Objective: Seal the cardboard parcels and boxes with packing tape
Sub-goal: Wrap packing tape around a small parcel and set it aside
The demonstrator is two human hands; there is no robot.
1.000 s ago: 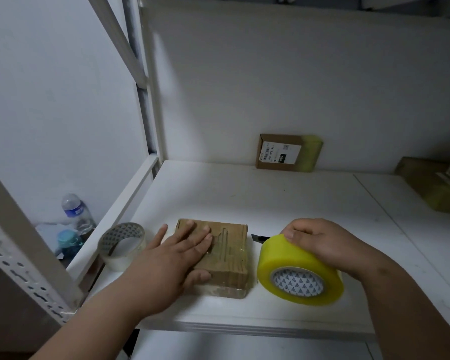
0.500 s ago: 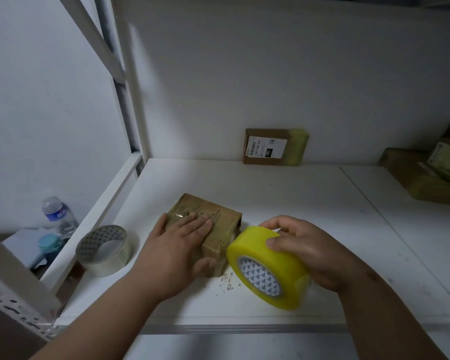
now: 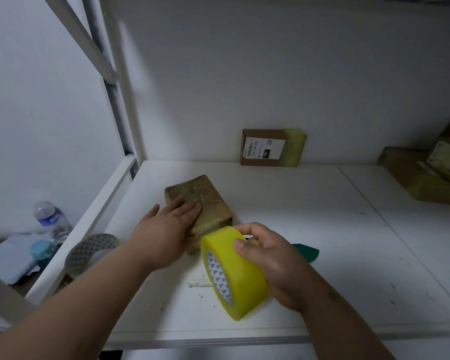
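— Head view first: which step is this?
— Mid-wrap, I'd judge. The left hand (image 3: 164, 236) lies flat with straight fingers on the small cardboard parcel (image 3: 202, 203), pinning it to the white shelf (image 3: 309, 216). The right hand (image 3: 268, 258) grips the yellow packing-tape roll (image 3: 234, 274), thumb over its outer face, just beside the parcel's near corner.
— Next move?
— Probably carry the roll across or round the parcel while the flat hand stops it sliding, then cut. It already shows glossy bands of tape.
— Anything hard to read?
— Whether a strip runs from roll to parcel: that gap sits behind the roll and thumb, so I can't tell. A green object (image 3: 305, 252) pokes out behind the right hand, possibly a cutter. Taped boxes (image 3: 424, 175) at far right are cut off; the spare clear tape roll (image 3: 92, 252) is partly behind the left forearm.
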